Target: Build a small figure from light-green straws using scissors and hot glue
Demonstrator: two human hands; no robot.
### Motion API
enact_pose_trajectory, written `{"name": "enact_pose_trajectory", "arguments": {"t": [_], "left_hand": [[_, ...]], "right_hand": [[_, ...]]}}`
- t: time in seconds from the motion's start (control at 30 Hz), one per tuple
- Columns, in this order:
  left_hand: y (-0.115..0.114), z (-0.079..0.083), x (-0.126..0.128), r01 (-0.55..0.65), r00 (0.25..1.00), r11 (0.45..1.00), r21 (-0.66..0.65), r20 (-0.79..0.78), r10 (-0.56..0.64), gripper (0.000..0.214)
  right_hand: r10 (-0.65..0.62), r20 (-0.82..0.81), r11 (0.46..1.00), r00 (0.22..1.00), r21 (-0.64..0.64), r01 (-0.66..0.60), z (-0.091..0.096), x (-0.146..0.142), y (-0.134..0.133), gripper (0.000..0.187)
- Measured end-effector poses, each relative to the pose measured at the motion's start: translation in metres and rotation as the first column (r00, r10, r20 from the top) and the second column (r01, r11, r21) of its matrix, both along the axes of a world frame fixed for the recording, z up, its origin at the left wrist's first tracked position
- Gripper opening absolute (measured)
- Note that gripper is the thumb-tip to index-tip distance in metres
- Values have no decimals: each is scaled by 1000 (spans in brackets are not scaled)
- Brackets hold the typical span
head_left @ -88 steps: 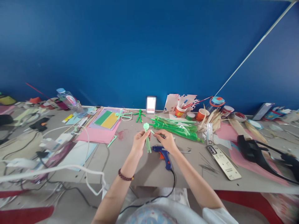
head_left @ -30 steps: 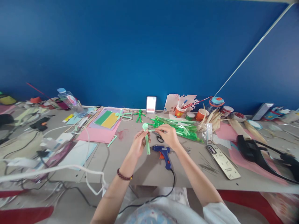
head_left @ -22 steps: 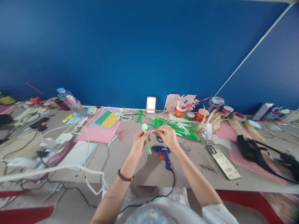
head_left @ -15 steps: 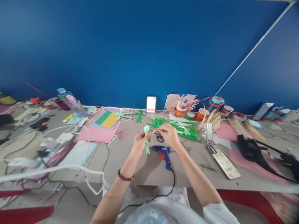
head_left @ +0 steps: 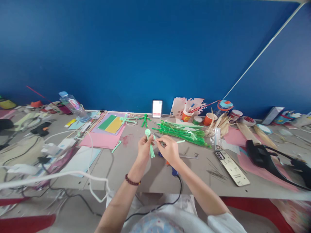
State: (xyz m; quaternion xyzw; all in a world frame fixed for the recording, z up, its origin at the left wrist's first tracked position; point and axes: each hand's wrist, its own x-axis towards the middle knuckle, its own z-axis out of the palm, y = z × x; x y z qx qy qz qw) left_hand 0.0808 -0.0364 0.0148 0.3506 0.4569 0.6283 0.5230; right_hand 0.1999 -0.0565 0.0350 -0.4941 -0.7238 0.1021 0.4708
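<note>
Hands [head_left: 143, 148] at figure [head_left: 147, 132], pens [head_left: 191, 106] in cup [head_left: 186, 116]

Grey table [head_left: 145, 181] with a patterned phone [head_left: 233, 169], a green stem bundle [head_left: 182, 132], pink paper [head_left: 97, 141], thin dark wires [head_left: 217, 175].

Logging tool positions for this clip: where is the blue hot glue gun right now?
In the head view, the blue hot glue gun lies on the table, slightly right of centre, lower half, partly hidden by the right hand.

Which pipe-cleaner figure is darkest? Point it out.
The dark green pipe-cleaner figure beside the lit screen; the held figure, in the left hand, and the leftmost figure, on the table, are pale green.
</note>
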Motion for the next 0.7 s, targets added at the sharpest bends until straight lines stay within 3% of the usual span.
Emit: {"name": "enact_pose_trajectory", "arguments": {"t": [0.13, 0.27, 0.43, 0.57, 0.7], "left_hand": [[-6, 11, -2, 113, 963, 989, -92, 256, -87, 27], [-11, 15, 1, 165, 941, 979, -120, 315, -120, 28], [-13, 14, 1, 148, 988, 988, -42, 57, -146, 27], [-8, 8, 0, 11, 981, 999, 33, -195, -4, 21], [-1, 1, 0, -97, 954, 991, 93, -276, 119, 17]], "right_hand": [[44, -89, 998, 995, -43, -48, -11, 3, 8, 17], [96, -187, 992, 978, -68, -111, -10, 14, 26, 13], [219, -81, 974, 972, -41, -223, 11, 32, 45, 9], [244, 105, 969, 964, 7, -246, 33, 38, 45, 8], [149, 251, 984, 957, 55, -167, 42, 25, 30, 14]]}}
